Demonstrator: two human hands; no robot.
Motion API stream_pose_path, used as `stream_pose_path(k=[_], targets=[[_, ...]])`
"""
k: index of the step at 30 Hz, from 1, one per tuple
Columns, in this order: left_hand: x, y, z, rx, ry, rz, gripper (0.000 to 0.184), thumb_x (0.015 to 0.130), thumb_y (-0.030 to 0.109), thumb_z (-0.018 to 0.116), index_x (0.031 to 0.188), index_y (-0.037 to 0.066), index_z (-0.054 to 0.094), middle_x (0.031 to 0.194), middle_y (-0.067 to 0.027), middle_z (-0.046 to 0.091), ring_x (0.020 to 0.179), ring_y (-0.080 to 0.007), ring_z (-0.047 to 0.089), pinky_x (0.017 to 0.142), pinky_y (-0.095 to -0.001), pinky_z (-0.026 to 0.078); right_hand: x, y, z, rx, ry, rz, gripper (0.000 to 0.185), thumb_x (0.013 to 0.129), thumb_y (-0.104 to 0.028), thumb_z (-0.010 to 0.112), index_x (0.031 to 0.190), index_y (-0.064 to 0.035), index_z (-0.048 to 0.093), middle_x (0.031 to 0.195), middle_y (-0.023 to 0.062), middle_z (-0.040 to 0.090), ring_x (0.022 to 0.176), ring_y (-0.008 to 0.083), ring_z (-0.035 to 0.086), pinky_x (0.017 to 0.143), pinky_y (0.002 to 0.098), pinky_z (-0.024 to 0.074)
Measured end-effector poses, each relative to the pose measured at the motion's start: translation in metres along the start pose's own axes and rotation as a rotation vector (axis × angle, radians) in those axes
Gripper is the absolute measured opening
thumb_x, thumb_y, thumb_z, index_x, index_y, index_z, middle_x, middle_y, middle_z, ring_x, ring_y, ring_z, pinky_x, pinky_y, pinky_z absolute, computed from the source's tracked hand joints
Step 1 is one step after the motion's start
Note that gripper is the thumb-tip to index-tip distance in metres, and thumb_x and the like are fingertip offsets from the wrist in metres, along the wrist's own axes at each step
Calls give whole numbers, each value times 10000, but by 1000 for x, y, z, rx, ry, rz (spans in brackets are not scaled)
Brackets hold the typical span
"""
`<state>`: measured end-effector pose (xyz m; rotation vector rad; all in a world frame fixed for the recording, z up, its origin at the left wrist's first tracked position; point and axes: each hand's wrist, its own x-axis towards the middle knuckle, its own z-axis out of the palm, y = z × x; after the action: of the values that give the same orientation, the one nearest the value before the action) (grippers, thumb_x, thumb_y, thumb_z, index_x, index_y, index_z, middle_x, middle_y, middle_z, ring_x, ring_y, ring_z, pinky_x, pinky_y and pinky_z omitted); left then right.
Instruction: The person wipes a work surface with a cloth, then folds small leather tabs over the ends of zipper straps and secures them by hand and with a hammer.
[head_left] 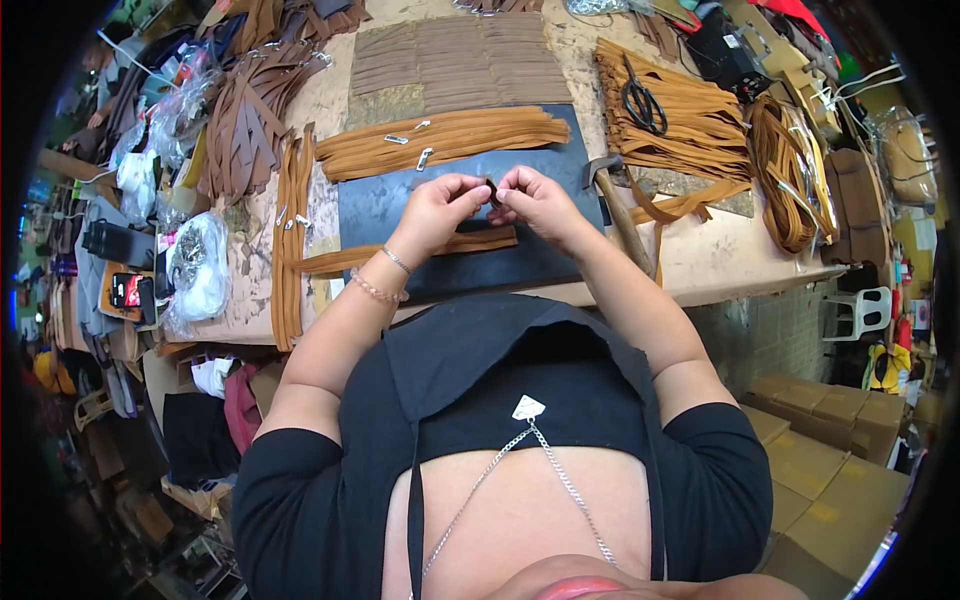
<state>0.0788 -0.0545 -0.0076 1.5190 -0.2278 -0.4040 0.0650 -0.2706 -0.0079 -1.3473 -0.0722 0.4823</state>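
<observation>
Over the dark mat (390, 210), my left hand (437, 207) and my right hand (540, 203) meet, fingertips pinched on a small dark brown strip (492, 193). Its exact kind is too small to tell. Just beyond them lies a bundle of tan zipper tapes (460, 132) with a few metal zipper pulls (424, 159) on and beside it. Another tan zipper tape (470, 243) runs across the mat under my wrists. To the right of my right hand a hammer (622, 215) rests at the mat's edge.
Brown strips (245, 130) pile up at the left, near long tan zipper tapes (290, 240). Scissors (643, 100) lie on a wide zipper bundle (680, 120) at the right. Rows of brown strips (455, 60) cover the back. Cardboard boxes (830, 480) stand below at right.
</observation>
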Motion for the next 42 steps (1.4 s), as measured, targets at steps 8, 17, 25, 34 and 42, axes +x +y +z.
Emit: stream_pose_path(k=[8, 17, 25, 34, 42], targets=[[-1, -16, -28, 455, 142, 176, 233, 969, 147, 673, 1149, 14, 733, 928, -37, 702, 851, -194, 648, 801, -344, 544, -18, 2, -2, 396, 210, -77, 87, 1039, -91, 548, 1073, -91, 468, 1063, 132, 659, 967, 231, 699, 895, 418, 597], [-52, -9, 19, 1174, -147, 564, 355, 912, 208, 717, 1258, 130, 720, 1196, -48, 650, 1072, -272, 595, 944, -413, 498, -57, 18, -26, -110, 329, -127, 296, 989, -60, 684, 1257, -54, 559, 952, 24, 613, 787, 77, 580, 709, 259, 524], [-57, -16, 15, 1117, -122, 714, 371, 894, 193, 731, 1263, 155, 719, 1260, -11, 669, 1033, -261, 590, 897, -403, 468, -58, 18, -20, -572, 422, -217, 134, 957, -74, 716, 1081, -30, 693, 1003, 79, 746, 939, 155, 701, 869, 309, 549], [-55, -23, 17, 1175, -112, 753, 361, 883, 168, 730, 1242, 141, 741, 1225, 26, 701, 987, -225, 608, 861, -388, 484, -57, 10, -6, -782, 383, -46, 171, 917, -155, 776, 1029, -41, 714, 891, 36, 709, 845, 119, 633, 800, 294, 522], [-54, -26, 14, 1152, -102, 765, 363, 872, 171, 742, 1234, 150, 751, 1207, 40, 719, 968, -212, 617, 860, -379, 491, -57, 14, 8, -796, 394, 42, 206, 889, -184, 811, 933, -42, 669, 852, 49, 700, 797, 136, 622, 756, 314, 529]])
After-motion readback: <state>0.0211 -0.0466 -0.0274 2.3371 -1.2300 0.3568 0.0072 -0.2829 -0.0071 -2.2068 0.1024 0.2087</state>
